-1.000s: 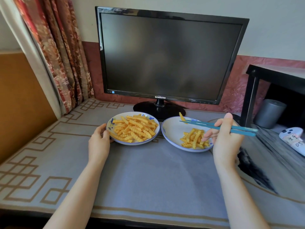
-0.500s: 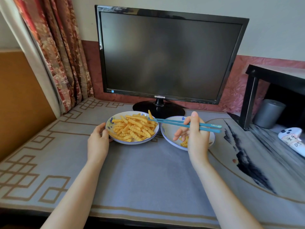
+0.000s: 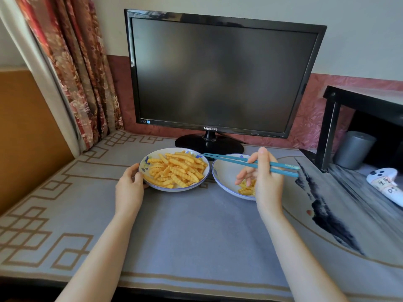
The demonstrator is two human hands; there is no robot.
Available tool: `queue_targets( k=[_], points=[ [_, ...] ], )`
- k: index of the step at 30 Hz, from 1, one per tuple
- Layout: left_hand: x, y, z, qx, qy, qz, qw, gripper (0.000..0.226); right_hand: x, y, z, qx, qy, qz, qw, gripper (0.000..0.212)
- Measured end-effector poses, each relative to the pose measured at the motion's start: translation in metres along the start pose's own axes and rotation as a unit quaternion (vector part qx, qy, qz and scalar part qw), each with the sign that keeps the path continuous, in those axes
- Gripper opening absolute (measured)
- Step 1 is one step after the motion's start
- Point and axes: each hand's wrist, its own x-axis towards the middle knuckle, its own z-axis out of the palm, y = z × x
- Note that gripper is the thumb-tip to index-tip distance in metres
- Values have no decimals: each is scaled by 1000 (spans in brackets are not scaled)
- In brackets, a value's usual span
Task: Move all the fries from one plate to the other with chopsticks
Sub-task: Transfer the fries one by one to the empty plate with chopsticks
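Observation:
The left plate (image 3: 145,165) is heaped with crinkle-cut fries (image 3: 177,170). My left hand (image 3: 129,189) grips its near-left rim. Beside it on the right, the right plate (image 3: 224,176) holds a small pile of fries (image 3: 246,188), partly hidden behind my right hand (image 3: 267,184). That hand hovers over the right plate and holds a pair of teal chopsticks (image 3: 235,160). They point left, and their tips are over the right rim of the left plate, close together. No fry shows between the tips.
A black monitor (image 3: 218,73) stands on its base (image 3: 209,144) just behind the plates. A black shelf (image 3: 329,131) with a grey cup (image 3: 353,149) is at the right, with a white controller (image 3: 386,182) nearby. A curtain (image 3: 72,73) hangs at the back left. A grey patterned cloth (image 3: 185,232) covers the table.
My right hand carried a fry in the chopsticks leftward, from above the right plate to the left plate. The tips now hold no fry. My left hand stayed on the left plate.

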Motion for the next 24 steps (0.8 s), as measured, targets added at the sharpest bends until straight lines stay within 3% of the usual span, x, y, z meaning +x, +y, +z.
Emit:
queue_targets(
  k=[10,24],
  points=[
    [0,0,1,2,0,3,1000,37,17,-4,-45,-76,100,-35,991,36],
    [3,-3,0,18,4,8,1000,38,5,-42,-73,-109,76,-40,990,36]
  ],
)
